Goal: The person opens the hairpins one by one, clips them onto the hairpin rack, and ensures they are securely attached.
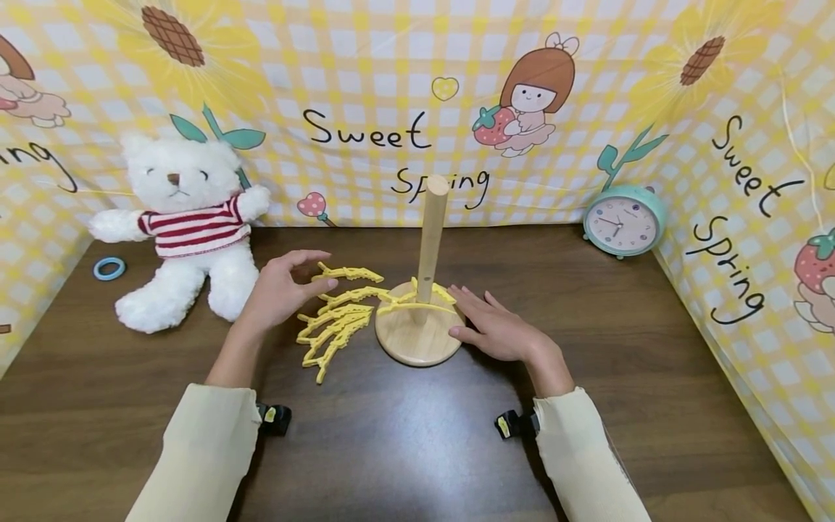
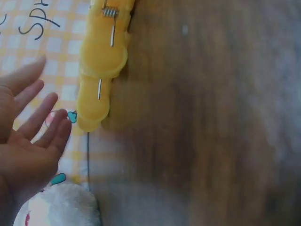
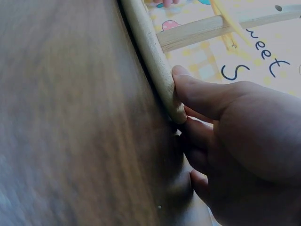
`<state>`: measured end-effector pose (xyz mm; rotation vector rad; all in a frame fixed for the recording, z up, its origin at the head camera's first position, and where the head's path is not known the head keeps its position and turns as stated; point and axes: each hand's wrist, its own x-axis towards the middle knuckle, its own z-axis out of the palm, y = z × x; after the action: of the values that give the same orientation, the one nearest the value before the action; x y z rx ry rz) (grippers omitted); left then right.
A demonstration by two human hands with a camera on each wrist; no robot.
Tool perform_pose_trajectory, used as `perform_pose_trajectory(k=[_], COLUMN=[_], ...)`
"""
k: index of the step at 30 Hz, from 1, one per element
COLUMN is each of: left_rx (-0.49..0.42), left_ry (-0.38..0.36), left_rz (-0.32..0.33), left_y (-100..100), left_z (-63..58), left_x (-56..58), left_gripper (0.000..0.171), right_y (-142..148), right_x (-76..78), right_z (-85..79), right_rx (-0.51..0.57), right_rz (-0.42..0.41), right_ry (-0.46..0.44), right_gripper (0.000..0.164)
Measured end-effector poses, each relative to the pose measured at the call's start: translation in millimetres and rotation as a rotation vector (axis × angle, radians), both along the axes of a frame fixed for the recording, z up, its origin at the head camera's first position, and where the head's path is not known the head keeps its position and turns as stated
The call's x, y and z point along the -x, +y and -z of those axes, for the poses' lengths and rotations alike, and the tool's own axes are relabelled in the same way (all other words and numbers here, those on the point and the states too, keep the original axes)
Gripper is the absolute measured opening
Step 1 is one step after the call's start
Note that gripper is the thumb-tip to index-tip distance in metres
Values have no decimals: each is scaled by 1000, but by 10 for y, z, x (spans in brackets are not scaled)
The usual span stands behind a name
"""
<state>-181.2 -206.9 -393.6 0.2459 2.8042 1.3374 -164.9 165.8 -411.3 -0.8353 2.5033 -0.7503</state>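
Observation:
A wooden stand [image 1: 420, 349] with a round base and an upright rod [image 1: 433, 239] stands mid-table. My right hand [image 1: 499, 330] holds the rim of its base, thumb and fingers set along the edge. Several yellow plastic pieces [image 1: 335, 330], thin and jointed, spread out left of the stand, some reaching over the base. My left hand [image 1: 283, 286] is at the far yellow piece [image 1: 352, 273], thumb and fingers apart around its near end. In the left wrist view those fingers are loose beside a yellow piece [image 2: 103, 56] with metal springs.
A white teddy bear [image 1: 196, 232] in a striped shirt sits at the back left, with a blue ring [image 1: 109, 268] beside it. At the back right stands a mint alarm clock [image 1: 622, 221]. Patterned cloth [image 1: 365, 72] walls the table's back and sides.

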Motion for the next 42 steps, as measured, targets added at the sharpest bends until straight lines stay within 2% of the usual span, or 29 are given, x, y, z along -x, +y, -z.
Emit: perform_pose_trajectory(k=[4, 10, 20, 25, 30, 42], left_rx=[14, -29, -132, -89, -51, -43], left_ry=[-30, -43, -169, -213, -203, -165], left_rz=[-18, -36, -46, -47, -46, -110], left_y=[-24, -61, -104, -122, -125, -75], left_z=[48, 120, 198, 220, 238, 236], left_x=[66, 178, 275, 297, 311, 282], left_gripper=[51, 53, 57, 56, 52, 42], right_y=[0, 3, 12, 13, 10, 7], right_x=[3, 10, 10, 16, 21, 20], right_z=[-1, 2, 16, 18, 15, 14], right_rx=[-5, -10, -16, -13, -11, -10], right_rz=[-4, 4, 7, 5, 1, 8], right_ry=[-2, -4, 2, 7, 6, -2], right_gripper=[71, 70, 70, 70, 70, 71])
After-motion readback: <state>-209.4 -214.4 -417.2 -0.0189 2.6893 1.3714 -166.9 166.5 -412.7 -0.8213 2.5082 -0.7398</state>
